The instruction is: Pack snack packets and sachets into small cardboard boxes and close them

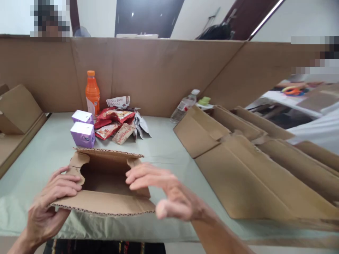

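Note:
A small cardboard box (106,201) lies near the front edge of the table, its opening and flaps toward me. My left hand (54,199) grips the box's left side, fingers over the left flap and thumb beneath the front flap. At the right side, my right hand (164,192) has its fingers stretched out over the right flap, thumb apart from them. The fingertips lie at the flap; whether they press on it I cannot tell. Inside, the box is dark and partly shadowed.
Behind the box stand purple-and-white cartons (83,135), an orange bottle (92,92) and a pile of snack packets (113,121). A clear bottle (184,106) leans beside divided cardboard boxes (246,180) at right. More cardboard (19,109) sits left. A tall cardboard wall (148,74) closes the back.

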`<state>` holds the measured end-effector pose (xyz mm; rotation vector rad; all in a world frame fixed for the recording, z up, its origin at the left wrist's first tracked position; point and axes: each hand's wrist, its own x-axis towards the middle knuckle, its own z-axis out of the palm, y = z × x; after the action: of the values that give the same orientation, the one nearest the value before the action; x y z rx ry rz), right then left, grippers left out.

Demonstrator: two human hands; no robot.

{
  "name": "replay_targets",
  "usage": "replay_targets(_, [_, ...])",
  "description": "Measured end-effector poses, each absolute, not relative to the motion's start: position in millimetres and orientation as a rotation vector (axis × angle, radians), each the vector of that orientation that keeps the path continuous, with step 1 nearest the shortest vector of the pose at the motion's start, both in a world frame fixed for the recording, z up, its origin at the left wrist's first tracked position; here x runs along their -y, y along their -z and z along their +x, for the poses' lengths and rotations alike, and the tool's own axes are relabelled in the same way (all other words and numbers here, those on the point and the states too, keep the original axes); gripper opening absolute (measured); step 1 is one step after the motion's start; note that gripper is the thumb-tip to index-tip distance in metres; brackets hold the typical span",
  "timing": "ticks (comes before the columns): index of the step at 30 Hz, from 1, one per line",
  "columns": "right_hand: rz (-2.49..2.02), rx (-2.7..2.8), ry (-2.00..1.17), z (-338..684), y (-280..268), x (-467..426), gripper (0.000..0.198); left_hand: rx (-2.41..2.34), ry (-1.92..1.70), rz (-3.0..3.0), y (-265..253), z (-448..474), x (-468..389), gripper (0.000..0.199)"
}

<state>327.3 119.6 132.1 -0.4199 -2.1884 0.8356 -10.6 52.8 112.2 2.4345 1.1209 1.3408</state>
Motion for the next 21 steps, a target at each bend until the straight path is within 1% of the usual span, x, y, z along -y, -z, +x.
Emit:
replay_targets(1, [-0.473, 2.114, -0.889, 324.5, -135.8, -131.7, 0.057, -1.141, -1.369, 2.404, -111.5, -15.3, -51.9, 0.038])
replay_targets(2, [-0.563, 2.043, -0.908, 319.5, -139.2, -146.9, 0.055, -1.154, -1.381, 2.380, -110.4, -19.0, -50.8, 0.038])
replay_targets(5, [-0.885, 1.945, -0.864, 290.5, -144.9, -207.3, 0.034, -1.146, -1.317, 2.388, -107.3, -24.0, -46.2, 0.036])
replay_targets(6, [-0.956, 1.960, -0.860, 277.3, -144.9, -230.0, 0.030, -1.145, -1.292, 2.405, -107.0, -24.1, -44.3, 0.034])
replay_targets(7, [-1.007, 2.000, -0.874, 263.5, -143.7, -252.2, 0.030, -1.153, -1.267, 2.427, -107.0, -23.9, -42.3, 0.032])
replay_targets(8, [-1.023, 2.049, -0.901, 249.4, -141.4, -272.9, 0.034, -1.172, -1.241, 2.447, -107.4, -23.8, -40.3, 0.030])
replay_targets(9, [-1.009, 2.119, -0.950, 235.6, -137.9, -291.1, 0.043, -1.198, -1.211, 2.464, -107.9, -23.9, -38.5, 0.029])
replay_targets(11, [-0.936, 2.284, -1.037, 209.4, -126.7, -317.5, 0.068, -1.244, -1.111, 2.504, -109.2, -25.4, -36.1, 0.028])
replay_targets(13, [-0.875, 2.453, -0.998, 185.3, -110.6, -329.2, 0.091, -1.237, -0.958, 2.555, -110.8, -27.7, -36.2, 0.026])
replay_targets(14, [-0.880, 2.508, -0.915, 174.4, -101.6, -330.2, 0.096, -1.212, -0.866, 2.584, -111.8, -28.7, -37.1, 0.024])
replay_targets(15, [-0.905, 2.534, -0.814, 164.8, -92.9, -328.5, 0.096, -1.187, -0.784, 2.604, -113.1, -29.3, -38.4, 0.024])
replay_targets(17, [-0.982, 2.502, -0.653, 151.5, -79.3, -320.0, 0.087, -1.156, -0.682, 2.607, -116.6, -28.6, -41.6, 0.025])
replay_targets(19, [-1.046, 2.420, -0.606, 150.4, -74.5, -307.7, 0.076, -1.165, -0.655, 2.570, -121.7, -25.4, -44.7, 0.025])
replay_targets(21, [-1.095, 2.359, -0.613, 165.8, -79.4, -293.7, 0.072, -1.174, -0.654, 2.534, -128.4, -20.8, -47.1, 0.023])
